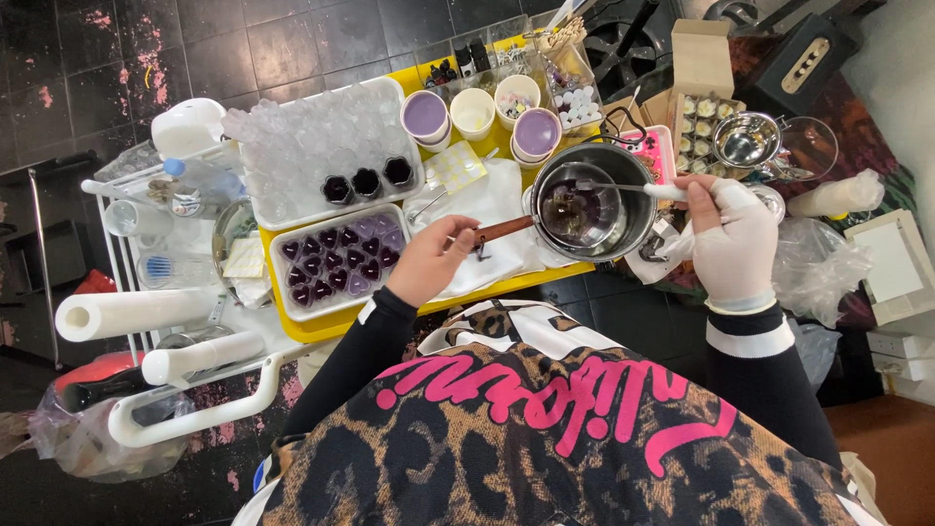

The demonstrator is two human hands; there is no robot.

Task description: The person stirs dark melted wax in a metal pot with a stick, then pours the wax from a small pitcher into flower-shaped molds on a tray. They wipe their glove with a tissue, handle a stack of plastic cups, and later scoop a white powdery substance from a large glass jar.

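Note:
My left hand grips the brown wooden handle of a small metal pitcher that holds dark purple liquid and sits inside a larger steel pot. My right hand, in a white glove, holds a thin white-handled stirrer whose metal end reaches into the pitcher. Left of my left hand lies a white tray of purple heart-shaped moulds on a yellow tray. A white cloth lies under the pitcher's handle.
Behind are a tray of clear small cups with three dark ones, purple and cream cups, a box of small white candles, a metal strainer, and a paper roll on the white cart at left.

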